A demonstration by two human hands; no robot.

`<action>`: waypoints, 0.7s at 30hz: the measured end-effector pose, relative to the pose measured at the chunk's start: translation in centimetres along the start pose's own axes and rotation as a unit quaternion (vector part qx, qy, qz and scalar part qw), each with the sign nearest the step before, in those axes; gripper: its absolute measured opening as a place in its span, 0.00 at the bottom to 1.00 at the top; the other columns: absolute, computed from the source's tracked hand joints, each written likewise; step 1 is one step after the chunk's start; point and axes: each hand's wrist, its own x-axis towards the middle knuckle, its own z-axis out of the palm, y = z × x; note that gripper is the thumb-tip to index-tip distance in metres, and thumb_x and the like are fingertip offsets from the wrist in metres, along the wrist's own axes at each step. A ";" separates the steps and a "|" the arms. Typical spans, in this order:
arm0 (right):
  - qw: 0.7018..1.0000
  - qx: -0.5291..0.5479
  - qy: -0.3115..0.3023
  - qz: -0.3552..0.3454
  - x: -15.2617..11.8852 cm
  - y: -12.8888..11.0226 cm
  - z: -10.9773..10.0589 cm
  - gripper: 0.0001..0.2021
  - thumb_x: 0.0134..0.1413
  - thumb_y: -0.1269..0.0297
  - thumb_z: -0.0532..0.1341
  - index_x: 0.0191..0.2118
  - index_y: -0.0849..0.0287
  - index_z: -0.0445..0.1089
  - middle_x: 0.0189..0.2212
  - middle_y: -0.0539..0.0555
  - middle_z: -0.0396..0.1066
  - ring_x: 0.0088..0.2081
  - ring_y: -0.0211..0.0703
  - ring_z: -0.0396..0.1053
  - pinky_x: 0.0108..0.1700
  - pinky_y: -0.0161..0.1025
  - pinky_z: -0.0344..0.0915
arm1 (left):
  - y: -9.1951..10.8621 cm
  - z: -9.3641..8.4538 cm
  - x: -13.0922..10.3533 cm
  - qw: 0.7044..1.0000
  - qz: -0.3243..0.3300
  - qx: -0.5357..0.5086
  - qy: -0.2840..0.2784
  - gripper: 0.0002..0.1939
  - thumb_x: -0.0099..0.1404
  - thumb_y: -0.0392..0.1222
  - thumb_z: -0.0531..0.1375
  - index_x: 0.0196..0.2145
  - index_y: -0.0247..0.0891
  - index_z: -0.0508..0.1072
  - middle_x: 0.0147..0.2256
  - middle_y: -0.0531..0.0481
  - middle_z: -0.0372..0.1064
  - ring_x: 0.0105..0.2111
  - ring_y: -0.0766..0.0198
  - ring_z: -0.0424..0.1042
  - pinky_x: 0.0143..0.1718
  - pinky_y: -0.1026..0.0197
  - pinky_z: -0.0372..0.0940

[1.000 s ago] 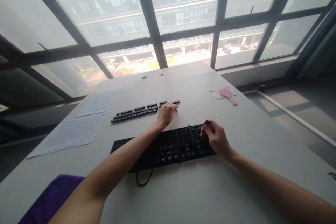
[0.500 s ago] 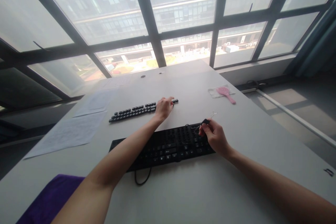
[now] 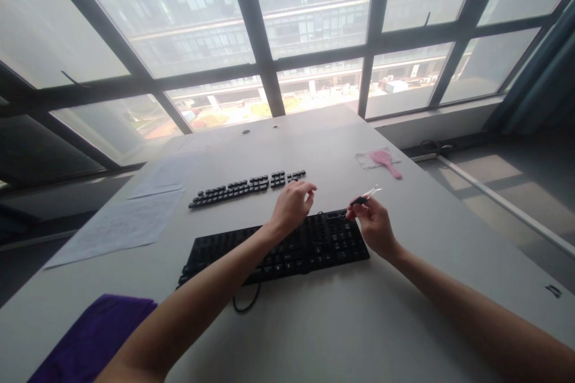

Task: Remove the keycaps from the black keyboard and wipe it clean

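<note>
My left hand hovers above the back of the black keyboard, fingers loosely bent and apart, with nothing visible in them. Just beyond it, black keycaps stand in rows on the table, and a smaller cluster of keycaps continues them to the right. In my right hand, over the keyboard's right end, is a keycap puller with a black handle and thin wire loops. Several key positions toward the keyboard's back look bare; my left forearm hides part of its left side.
A pink hairbrush lies on a clear wrapper at the right table edge. Paper sheets are on the left. A purple cloth lies at the near left. The keyboard's cable loops out in front. A small dark object rests far right.
My left hand has drawn back from the keycap cluster toward the keyboard, uncovering those keycaps. The puller in my right hand has tilted, its wire end now pointing farther right.
</note>
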 end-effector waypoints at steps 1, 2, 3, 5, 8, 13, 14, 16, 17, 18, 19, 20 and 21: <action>1.000 -0.013 -0.017 -0.013 0.2 -0.1 -0.2 0.07 0.65 0.61 0.57 0.36 0.57 0.67 0.27 0.50 0.69 0.29 0.42 0.69 0.33 0.40 0.66 | 1.3 0.2 -0.9 1.000 0.002 -0.016 -0.015 0.11 0.67 0.33 0.56 0.42 0.40 0.76 0.40 0.48 0.76 0.42 0.57 0.72 0.47 0.56 0.65; 0.998 -0.032 -0.038 -0.028 0.4 -0.2 -0.5 0.07 0.65 0.62 0.57 0.36 0.56 0.67 0.29 0.51 0.68 0.29 0.42 0.68 0.33 0.40 0.66 | 2.5 0.5 -1.6 0.999 0.004 -0.032 -0.028 0.11 0.67 0.33 0.55 0.42 0.40 0.76 0.40 0.48 0.76 0.42 0.57 0.72 0.46 0.57 0.66; 0.996 -0.055 -0.061 -0.046 0.5 -0.3 -0.7 0.07 0.65 0.63 0.56 0.35 0.56 0.67 0.31 0.52 0.67 0.30 0.41 0.67 0.33 0.40 0.65 | 3.4 0.8 -2.3 0.998 0.004 -0.047 -0.037 0.11 0.68 0.33 0.55 0.41 0.40 0.76 0.39 0.48 0.76 0.41 0.58 0.72 0.45 0.57 0.66; 0.986 -0.100 -0.107 -0.081 0.7 -0.7 -1.2 0.09 0.65 0.65 0.56 0.31 0.57 0.66 0.34 0.53 0.65 0.33 0.42 0.65 0.34 0.39 0.65 | 4.7 1.4 -3.2 0.996 -0.003 -0.078 -0.051 0.11 0.67 0.32 0.54 0.40 0.40 0.76 0.38 0.48 0.76 0.40 0.58 0.72 0.44 0.59 0.66; 0.973 -0.136 -0.156 -0.103 0.6 -1.0 -1.8 0.11 0.65 0.67 0.55 0.30 0.57 0.65 0.35 0.54 0.63 0.34 0.42 0.64 0.35 0.39 0.64 | 5.3 2.2 -3.8 0.992 -0.015 -0.113 -0.061 0.11 0.66 0.31 0.54 0.38 0.39 0.76 0.37 0.48 0.75 0.38 0.59 0.73 0.43 0.60 0.66; 0.963 -0.164 -0.189 -0.097 0.2 -0.5 -2.2 0.08 0.65 0.68 0.54 0.33 0.56 0.66 0.38 0.55 0.64 0.38 0.44 0.65 0.41 0.41 0.64 | 5.8 2.9 -3.9 0.993 -0.027 -0.099 -0.062 0.14 0.66 0.30 0.52 0.39 0.40 0.76 0.38 0.47 0.74 0.39 0.59 0.71 0.42 0.60 0.66; 0.961 -0.170 -0.195 -0.100 0.1 -0.4 -2.2 0.08 0.65 0.68 0.54 0.34 0.56 0.67 0.37 0.55 0.65 0.38 0.45 0.65 0.41 0.41 0.64 | 6.0 2.9 -3.9 0.993 -0.024 -0.092 -0.062 0.14 0.66 0.29 0.52 0.39 0.40 0.76 0.37 0.47 0.74 0.39 0.59 0.71 0.42 0.60 0.66; 0.958 -0.184 -0.196 -0.104 -0.1 -0.2 -2.2 0.08 0.65 0.68 0.54 0.35 0.56 0.67 0.35 0.53 0.67 0.36 0.44 0.65 0.40 0.41 0.64 | 6.5 3.1 -4.0 0.994 -0.011 -0.084 -0.065 0.14 0.65 0.29 0.53 0.39 0.40 0.76 0.37 0.47 0.73 0.39 0.58 0.70 0.42 0.59 0.65; 0.958 -0.190 -0.188 -0.103 -0.2 -0.1 -2.2 0.08 0.65 0.68 0.54 0.35 0.56 0.67 0.33 0.53 0.67 0.35 0.44 0.65 0.39 0.41 0.63 | 6.7 3.2 -4.0 0.994 -0.004 -0.083 -0.066 0.12 0.64 0.30 0.54 0.39 0.40 0.76 0.37 0.47 0.73 0.39 0.58 0.70 0.42 0.59 0.65; 0.960 -0.195 -0.175 -0.098 -0.4 0.0 -2.2 0.08 0.65 0.68 0.54 0.35 0.56 0.68 0.32 0.52 0.68 0.34 0.44 0.65 0.38 0.40 0.63 | 6.9 3.3 -4.0 0.994 0.003 -0.082 -0.068 0.10 0.64 0.32 0.56 0.39 0.40 0.76 0.37 0.47 0.72 0.39 0.58 0.70 0.42 0.59 0.65; 0.964 -0.195 -0.158 -0.088 -0.5 0.2 -2.2 0.07 0.64 0.67 0.55 0.34 0.56 0.68 0.30 0.52 0.69 0.33 0.44 0.66 0.37 0.40 0.62 | 7.1 3.5 -4.0 0.994 0.007 -0.081 -0.068 0.08 0.64 0.35 0.58 0.39 0.40 0.76 0.37 0.47 0.72 0.39 0.58 0.70 0.42 0.59 0.65; 0.969 -0.191 -0.138 -0.072 -0.7 0.4 -2.2 0.07 0.63 0.67 0.55 0.33 0.56 0.68 0.29 0.52 0.69 0.33 0.44 0.66 0.36 0.40 0.62 | 7.2 3.6 -4.0 0.995 0.008 -0.079 -0.068 0.06 0.63 0.38 0.60 0.39 0.40 0.76 0.37 0.47 0.72 0.39 0.57 0.70 0.43 0.58 0.65; 0.975 -0.180 -0.118 -0.051 -0.8 0.6 -2.2 0.07 0.63 0.66 0.56 0.32 0.57 0.68 0.28 0.51 0.69 0.32 0.43 0.66 0.35 0.39 0.62 | 7.3 3.8 -4.0 0.995 0.006 -0.079 -0.066 0.07 0.63 0.41 0.62 0.39 0.41 0.76 0.37 0.48 0.71 0.40 0.57 0.70 0.43 0.58 0.65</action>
